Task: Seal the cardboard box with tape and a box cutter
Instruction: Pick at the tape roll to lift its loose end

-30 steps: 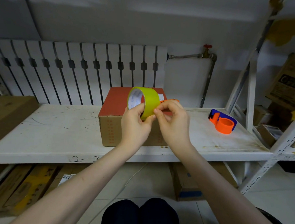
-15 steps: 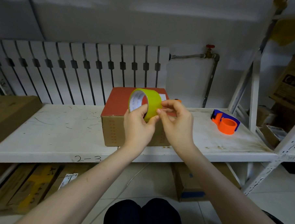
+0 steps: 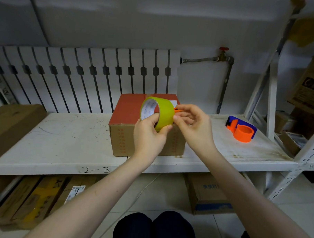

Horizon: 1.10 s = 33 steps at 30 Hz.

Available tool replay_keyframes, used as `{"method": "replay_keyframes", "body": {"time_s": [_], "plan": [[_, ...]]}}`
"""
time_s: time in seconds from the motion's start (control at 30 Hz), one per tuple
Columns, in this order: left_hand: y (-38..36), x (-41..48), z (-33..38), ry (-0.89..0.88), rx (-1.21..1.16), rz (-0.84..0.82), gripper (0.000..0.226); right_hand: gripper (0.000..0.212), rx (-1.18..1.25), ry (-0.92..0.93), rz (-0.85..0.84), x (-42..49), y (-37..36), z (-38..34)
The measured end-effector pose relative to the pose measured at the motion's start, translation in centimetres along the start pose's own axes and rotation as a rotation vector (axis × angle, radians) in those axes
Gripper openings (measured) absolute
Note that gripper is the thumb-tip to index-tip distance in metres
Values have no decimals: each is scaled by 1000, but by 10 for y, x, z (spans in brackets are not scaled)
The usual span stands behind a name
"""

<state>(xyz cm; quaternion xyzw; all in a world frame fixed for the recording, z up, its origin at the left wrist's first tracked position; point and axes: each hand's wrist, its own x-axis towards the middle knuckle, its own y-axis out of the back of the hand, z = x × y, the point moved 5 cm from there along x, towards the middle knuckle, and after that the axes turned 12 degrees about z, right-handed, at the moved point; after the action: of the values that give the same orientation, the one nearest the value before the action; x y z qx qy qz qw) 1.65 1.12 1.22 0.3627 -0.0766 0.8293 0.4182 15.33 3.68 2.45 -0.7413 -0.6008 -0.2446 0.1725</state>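
Left hand (image 3: 149, 134) grips the yellow tape roll (image 3: 157, 112); right hand (image 3: 192, 123), previously pressed against it, has loosened, fingertips picking for the tape end; cardboard box (image 3: 134, 121) unsealed.

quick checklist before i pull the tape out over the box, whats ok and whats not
1. Roll held firm: ok, left hand grips the tape roll with the thumb through its core.
2. Tape end found: cannot tell, right hand fingertips pinch at the roll's edge, but no lifted flap shows.
3. Box flaps closed: ok, the red top lies flat.
4. Box steady: ok, it sits flat on the shelf.
5. Cutter within reach: cannot tell, only an orange sliver shows behind the roll.
6. Dispenser out of the way: ok, it sits apart, right of the box.
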Motion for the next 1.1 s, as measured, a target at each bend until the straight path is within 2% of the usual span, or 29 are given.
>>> {"method": "replay_keyframes", "body": {"time_s": [0.23,0.4,0.47,0.53,0.6,0.63,0.77,0.9,1.0,1.1], "plan": [[-4,-2,0,-15,58,-23,17,7,-97,58,18,4,6,-2],[-7,-5,6,-33,109,-42,11,6,-537,232,18,2,1,-10],[-6,-6,8,-27,172,-48,31,8,-615,230,-28,2,-2,-12],[-7,-5,5,-11,184,-77,35,11,-630,191,-111,2,-4,-10],[-8,-5,-3,34,95,-127,16,14,-620,149,-197,1,-6,-5],[-8,-5,-6,58,63,-146,14,16,-586,123,-226,1,-7,-3],[-11,-4,-14,183,-4,-183,19,31,-435,73,-322,-2,-12,3],[-14,-4,-18,303,-17,-221,19,28,-404,127,-398,-3,-14,1],[-14,-6,-16,249,83,-230,10,16,-441,206,-389,0,-11,0],[-12,-2,-16,175,148,-228,23,10,-367,190,-340,-1,-8,-1]]}}
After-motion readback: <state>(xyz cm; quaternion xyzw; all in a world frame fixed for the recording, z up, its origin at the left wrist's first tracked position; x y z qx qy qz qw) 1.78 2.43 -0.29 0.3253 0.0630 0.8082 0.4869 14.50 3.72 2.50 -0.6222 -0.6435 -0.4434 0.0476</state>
